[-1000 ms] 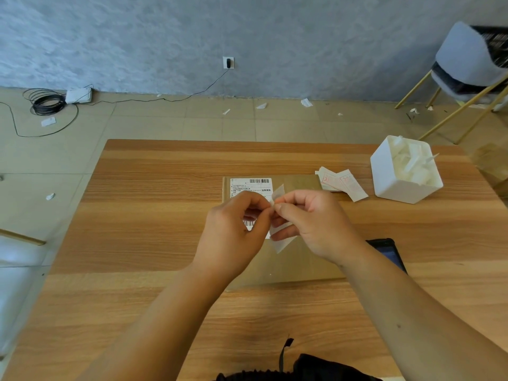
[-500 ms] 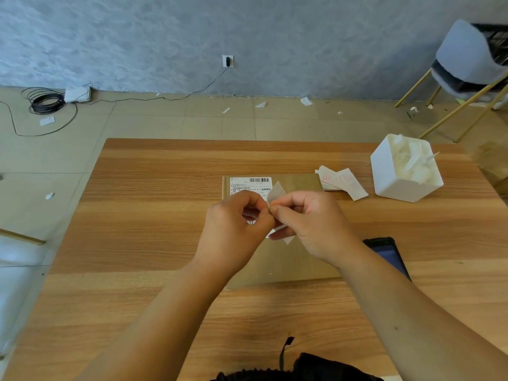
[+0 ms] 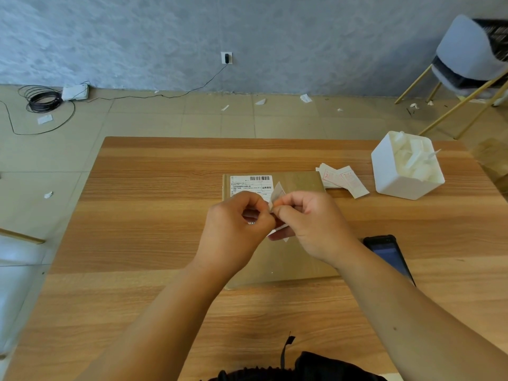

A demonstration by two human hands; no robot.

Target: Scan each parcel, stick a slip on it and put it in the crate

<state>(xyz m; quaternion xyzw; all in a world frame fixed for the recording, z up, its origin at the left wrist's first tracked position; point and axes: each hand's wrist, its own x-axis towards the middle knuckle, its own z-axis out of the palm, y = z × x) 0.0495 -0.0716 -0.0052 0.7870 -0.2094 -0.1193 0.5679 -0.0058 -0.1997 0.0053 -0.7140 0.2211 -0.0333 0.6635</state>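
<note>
A flat brown cardboard parcel (image 3: 299, 182) lies in the middle of the wooden table (image 3: 143, 215), with a white barcode label (image 3: 250, 184) on its far left corner. Above it my left hand (image 3: 233, 229) and my right hand (image 3: 316, 224) meet and both pinch a small white slip (image 3: 276, 195), whose top corner sticks up between my fingertips. A lower edge of the slip shows under my right fingers. My hands hide the parcel's middle. No crate is in view.
A small pile of white-and-red slips (image 3: 341, 180) lies right of the parcel. A white box (image 3: 404, 185) full of white paper scraps stands at the far right. A dark handheld scanner (image 3: 387, 254) lies by my right forearm. A chair (image 3: 467, 64) stands beyond.
My hands have stayed together over the parcel. The slip's hanging lower part has drawn up between my fingers, and less of it shows below my right hand.
</note>
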